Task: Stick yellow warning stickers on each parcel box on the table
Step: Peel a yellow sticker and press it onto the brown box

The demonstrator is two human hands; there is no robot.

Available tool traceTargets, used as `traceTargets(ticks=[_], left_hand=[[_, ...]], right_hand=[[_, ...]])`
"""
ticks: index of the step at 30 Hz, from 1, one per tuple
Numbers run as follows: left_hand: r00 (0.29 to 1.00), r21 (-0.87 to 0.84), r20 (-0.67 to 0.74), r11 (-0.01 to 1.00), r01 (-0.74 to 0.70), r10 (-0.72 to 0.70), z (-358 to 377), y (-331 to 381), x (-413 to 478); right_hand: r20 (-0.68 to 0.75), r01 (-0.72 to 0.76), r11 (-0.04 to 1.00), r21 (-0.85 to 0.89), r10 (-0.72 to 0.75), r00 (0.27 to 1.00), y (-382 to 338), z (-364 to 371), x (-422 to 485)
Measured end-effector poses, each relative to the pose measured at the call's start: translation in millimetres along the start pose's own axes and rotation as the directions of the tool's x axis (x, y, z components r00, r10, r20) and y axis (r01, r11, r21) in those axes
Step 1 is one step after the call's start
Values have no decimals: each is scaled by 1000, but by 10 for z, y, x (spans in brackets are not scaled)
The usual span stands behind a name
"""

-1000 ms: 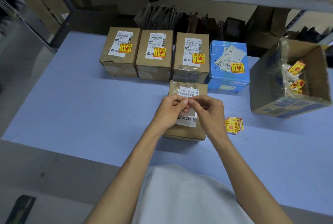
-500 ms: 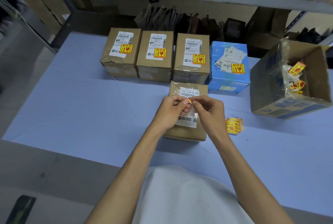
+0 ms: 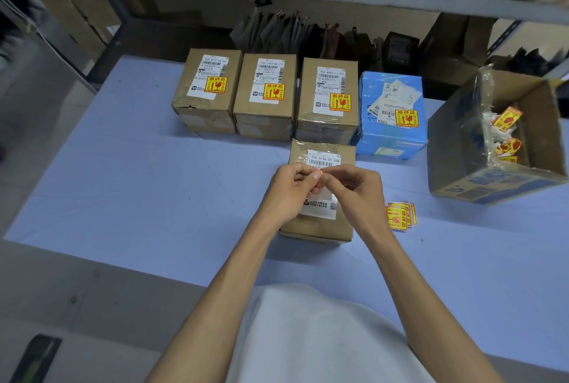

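nothing moved: left hand (image 3: 289,193) and right hand (image 3: 355,193) pinch a sticker (image 3: 321,172); the carton (image 3: 452,148) holds sticker scraps (image 3: 505,120).

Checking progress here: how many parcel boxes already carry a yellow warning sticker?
4. Three brown boxes in the back row: left box, middle box, right box; plus the blue box beside them. The near box, partly covered, shows none.

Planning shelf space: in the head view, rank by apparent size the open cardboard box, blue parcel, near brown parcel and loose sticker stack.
1. open cardboard box
2. blue parcel and near brown parcel: look alike; brown one is nearer the camera, so unranked
3. loose sticker stack
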State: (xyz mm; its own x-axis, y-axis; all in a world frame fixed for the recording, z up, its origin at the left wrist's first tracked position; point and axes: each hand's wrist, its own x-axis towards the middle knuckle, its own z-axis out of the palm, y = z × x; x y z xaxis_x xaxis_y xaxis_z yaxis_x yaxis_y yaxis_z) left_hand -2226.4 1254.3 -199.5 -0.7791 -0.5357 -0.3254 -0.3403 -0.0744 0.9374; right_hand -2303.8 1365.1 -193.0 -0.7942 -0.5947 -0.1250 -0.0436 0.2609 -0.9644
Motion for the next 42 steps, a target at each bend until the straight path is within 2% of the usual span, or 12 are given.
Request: traceTargets(ticks=[6, 12, 20, 24, 29, 37, 42], left_hand=[[999, 50, -8, 998, -40, 40, -8, -23, -1], [998, 36, -5, 998, -60, 61, 15, -43, 8], [1000, -34, -26, 999, 6, -6, 46, -2, 18], [999, 24, -41, 1000, 9, -8, 69, 17, 51], [999, 68, -42, 998, 5, -3, 51, -9, 81], [993, -180, -88, 981, 67, -84, 0, -73, 107], [988, -222, -129, 973, 56, -86, -3, -29, 93]], right_hand=[[-14, 12, 1000, -25, -13, 1000, 20, -5, 17], [-62, -38, 999, 6, 38, 997, 63, 14, 33], [-85, -42, 999, 34, 45, 995, 66, 49, 40], [-91, -4, 1000, 17, 5, 996, 52, 76, 45], [-110, -18, 999, 33, 22, 994, 79, 69, 59], [-159, -96, 980, 175, 124, 979, 81, -26, 128], [-149, -85, 980, 179, 112, 983, 64, -2, 112]])
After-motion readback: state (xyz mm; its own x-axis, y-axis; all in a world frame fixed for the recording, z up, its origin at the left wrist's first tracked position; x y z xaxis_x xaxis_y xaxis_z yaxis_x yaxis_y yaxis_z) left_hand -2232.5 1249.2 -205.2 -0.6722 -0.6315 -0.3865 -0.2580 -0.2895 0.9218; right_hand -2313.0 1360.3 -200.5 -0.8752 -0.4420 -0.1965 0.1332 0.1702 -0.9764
